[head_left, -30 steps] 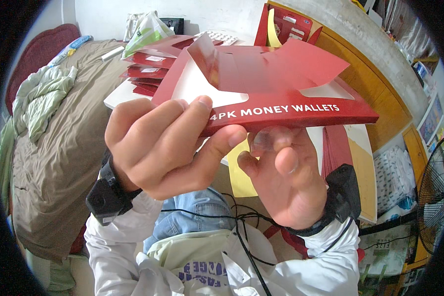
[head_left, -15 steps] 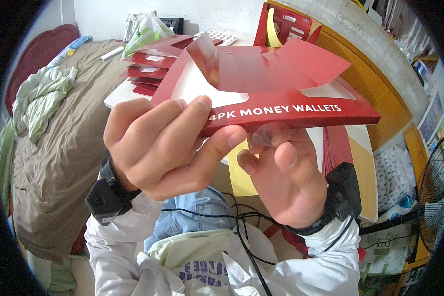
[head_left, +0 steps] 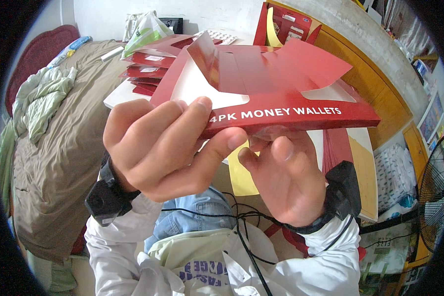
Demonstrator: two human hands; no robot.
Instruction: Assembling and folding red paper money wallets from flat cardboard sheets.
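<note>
Carton point(head_left: 276, 81), red, is held up at the white table point(head_left: 119, 94): left hand point(head_left: 158, 148) pinches its near edge; right hand point(head_left: 296, 182) is beneath, its grip unclear. Bed point(head_left: 69, 158) stands left, fan point(head_left: 433, 214) right.

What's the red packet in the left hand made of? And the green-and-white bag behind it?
The red packet looks like thin, glossy card: it shines, and its flaps stick out stiffly. A plastic coating is possible.

The bag is probably thin, smooth plastic, because it looks crinkled and a bit shiny.
</note>
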